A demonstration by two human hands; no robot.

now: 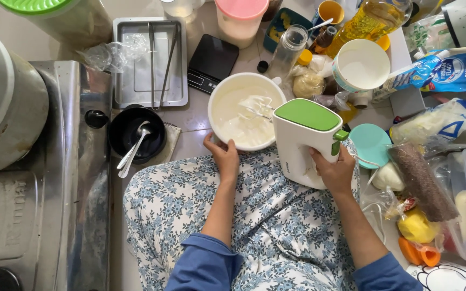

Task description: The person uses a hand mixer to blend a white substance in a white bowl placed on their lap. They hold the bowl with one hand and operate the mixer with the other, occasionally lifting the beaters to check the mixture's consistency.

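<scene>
- Right now my right hand (pixel 336 171) is wrapped tight around the handle of the white and green hand mixer (pixel 304 137). My fingers are closed all the way on it.
- My left hand (pixel 223 154) holds the near edge of the white bowl (pixel 227 89). My thumb sits on the rim and my other fingers curl down the outside.
- The bowl sits on the floor just past my knees, and it has white cream (pixel 244 116) in it.
- The metal beaters (pixel 255 105) are dipped in the cream, near the right side of the bowl.
- I think the cream could splash out if I lift the beaters too high while they spin.
- The bowl might slide or tip if my left hand lets go, because the mixer pushes on it.
- The black bowl with spoons (pixel 136 132) is near my left hand, so I could bump it.
- The teal lid (pixel 370 144) lies just beside my right hand and could get knocked too.
</scene>
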